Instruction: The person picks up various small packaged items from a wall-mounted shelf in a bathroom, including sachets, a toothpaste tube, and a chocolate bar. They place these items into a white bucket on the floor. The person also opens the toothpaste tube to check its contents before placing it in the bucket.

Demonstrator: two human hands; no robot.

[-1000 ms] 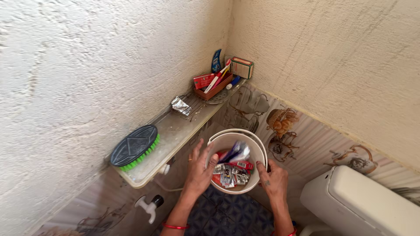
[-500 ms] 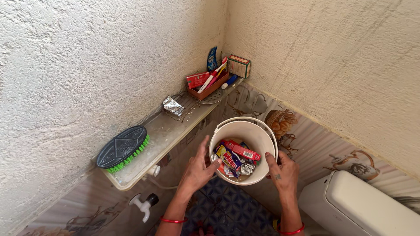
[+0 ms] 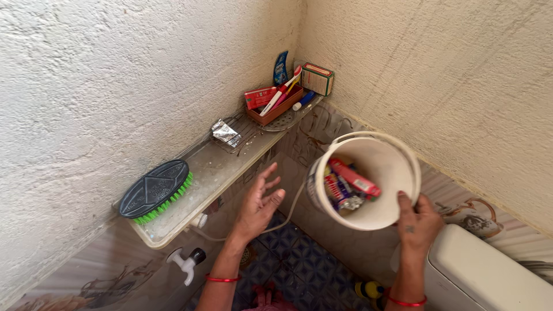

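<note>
My right hand (image 3: 419,220) grips the lower rim of a white plastic bucket (image 3: 385,207), which is tilted toward the left with its mouth facing me. Inside it lie several small wrappers and sachets (image 3: 348,184), red, blue and silver. My left hand (image 3: 258,203) hovers free to the left of the bucket, fingers spread, holding nothing, just below the edge of a wall shelf (image 3: 219,173).
On the shelf sit a dark scrubbing brush with green bristles (image 3: 154,192), a crumpled silver wrapper (image 3: 225,133), a brown tray with toothbrushes (image 3: 276,103) and a small box (image 3: 317,78). A white tap (image 3: 186,264) sticks out below; a white toilet cistern (image 3: 489,273) stands at the right.
My left hand has let go of the bucket. My right hand has carried the bucket up and to the right and tipped it sideways, shifting the wrappers inside.
</note>
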